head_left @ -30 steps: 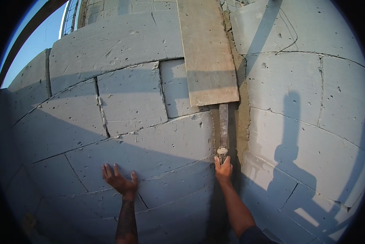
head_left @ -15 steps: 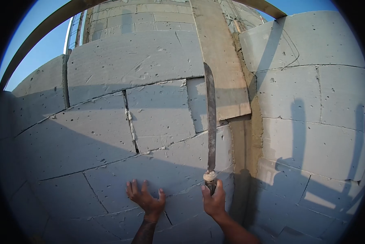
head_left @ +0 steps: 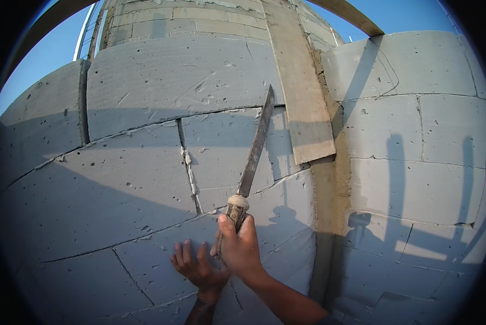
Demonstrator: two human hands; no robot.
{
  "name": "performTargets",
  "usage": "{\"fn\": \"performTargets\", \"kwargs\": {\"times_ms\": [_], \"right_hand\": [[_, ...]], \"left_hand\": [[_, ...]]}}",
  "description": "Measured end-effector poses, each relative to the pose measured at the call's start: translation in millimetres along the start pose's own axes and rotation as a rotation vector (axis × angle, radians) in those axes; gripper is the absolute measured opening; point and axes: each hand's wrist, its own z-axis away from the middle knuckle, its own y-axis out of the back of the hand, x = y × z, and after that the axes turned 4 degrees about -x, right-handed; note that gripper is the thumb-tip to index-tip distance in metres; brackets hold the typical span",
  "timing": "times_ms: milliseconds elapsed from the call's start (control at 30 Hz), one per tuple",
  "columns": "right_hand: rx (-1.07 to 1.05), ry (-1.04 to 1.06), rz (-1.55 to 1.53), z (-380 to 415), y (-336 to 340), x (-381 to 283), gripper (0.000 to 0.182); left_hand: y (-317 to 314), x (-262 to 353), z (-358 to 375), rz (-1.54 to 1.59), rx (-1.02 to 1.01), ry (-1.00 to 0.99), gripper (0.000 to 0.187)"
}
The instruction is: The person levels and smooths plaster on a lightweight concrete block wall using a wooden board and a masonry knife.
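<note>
My right hand grips the wrapped handle of a long flat blade, a machete-like knife that points up and to the right across the grey block wall. Its tip ends beside a wooden board that stands against the wall. My left hand lies flat on a block low on the wall, fingers spread, partly behind the right hand.
A vertical mortar-filled joint runs down the wall below the board. More grey blocks stand to the right with shadows on them. Blue sky and a curved beam show above the wall.
My right hand has drawn the blade out of the mortar joint and moved left, tilting it to the right. The left hand has stayed flat on the wall, and the view has shifted upward.
</note>
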Motion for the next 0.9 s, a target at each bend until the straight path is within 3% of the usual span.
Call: {"fn": "performTargets", "kwargs": {"times_ms": [100, 233, 400, 433, 500, 600, 667, 767, 833, 900], "right_hand": [[-0.144, -0.108, -0.272, -39.0, 13.7, -40.7, 0.034], [0.012, -0.078, -0.154, -48.0, -22.2, -30.7, 0.041], [-0.042, -0.112, -0.341, -36.0, -66.8, -49.2, 0.044], [-0.065, -0.130, -0.353, -23.3, -80.9, -42.4, 0.042], [-0.070, -0.162, -0.383, -8.6, -91.6, -33.1, 0.039], [-0.096, -0.115, -0.367, -9.9, -91.0, -32.1, 0.040], [-0.094, -0.075, -0.460, -39.1, -70.5, -46.3, 0.036], [-0.214, -0.080, -0.418, -77.3, -45.3, -61.2, 0.032], [-0.056, -0.056, -0.393, -74.1, -59.8, -56.6, 0.030], [-0.083, -0.042, -0.366, -82.1, -62.7, -44.9, 0.028]], "left_hand": [[5.3, -2.1, -0.1, -0.021, -0.060, -0.001, 0.045], [-0.1, 1.7, 1.2, -0.065, -0.040, 0.002, 0.045], [-13.1, 1.8, 9.0, -0.148, 0.018, 0.007, 0.055], [-25.6, -1.5, 23.2, -0.009, -0.135, 0.178, 0.057], [-25.0, -6.3, 33.8, 0.117, -0.310, 0.334, 0.059], [-18.3, -2.4, 26.2, 0.274, -0.294, 0.364, 0.059], [-4.8, 2.2, 1.1, -0.058, -0.029, 0.050, 0.051], [3.4, -2.3, -0.3, -0.059, -0.037, -0.034, 0.043], [4.3, 0.4, 3.3, -0.078, -0.048, -0.034, 0.040], [-0.1, -4.2, -3.0, -0.102, -0.009, -0.014, 0.037]]}}
